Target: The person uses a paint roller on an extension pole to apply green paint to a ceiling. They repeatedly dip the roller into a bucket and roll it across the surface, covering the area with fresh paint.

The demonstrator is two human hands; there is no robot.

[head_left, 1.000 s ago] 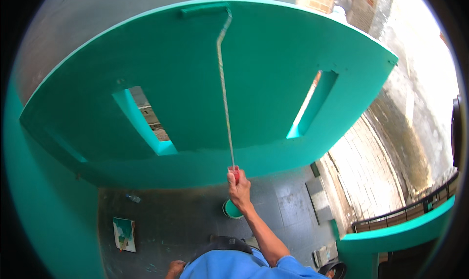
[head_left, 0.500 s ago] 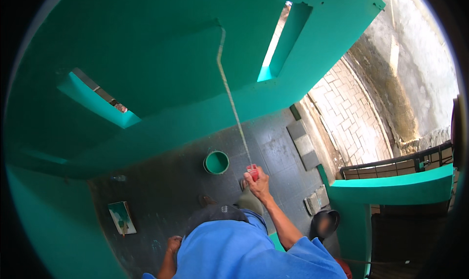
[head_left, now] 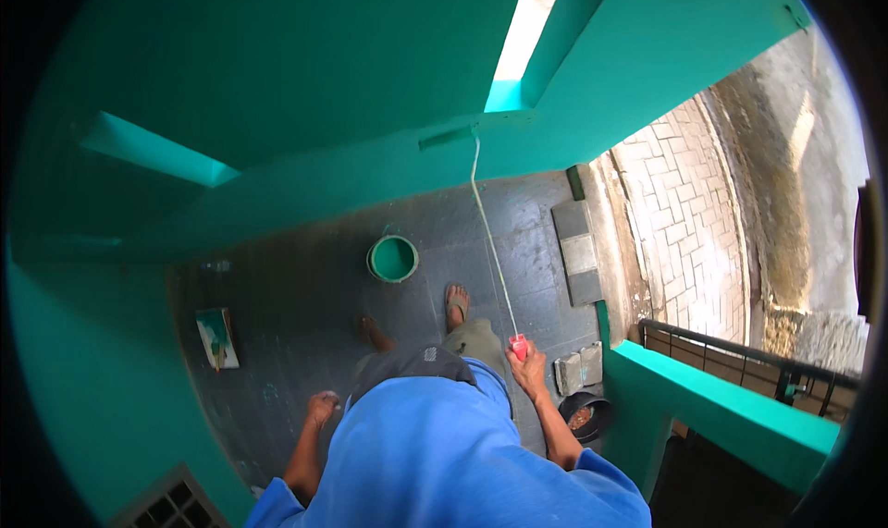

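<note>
My right hand [head_left: 529, 371] is wrapped round the red handle of a paint roller [head_left: 520, 347]. Its long, thin pale rod [head_left: 490, 237] reaches up and forward to a green roller head, which lies against the lower part of the green wall [head_left: 370, 172], below the right slot opening. My left hand [head_left: 322, 408] hangs beside my left hip with its fingers curled in, and nothing shows in it. A bucket of green paint [head_left: 393, 259] stands on the floor ahead of my feet.
On the dark tiled floor [head_left: 296, 297] at left lies a paint-stained board [head_left: 217, 338] with a brush on it. Grey blocks [head_left: 580, 369] and a black basin [head_left: 585, 415] sit to my right. A low green wall [head_left: 721, 389] with a dark railing stands beyond them.
The roller head has come down the wall and to the right, to below the right slot. My right hand has moved right and slightly lower in view. The view has shifted too.
</note>
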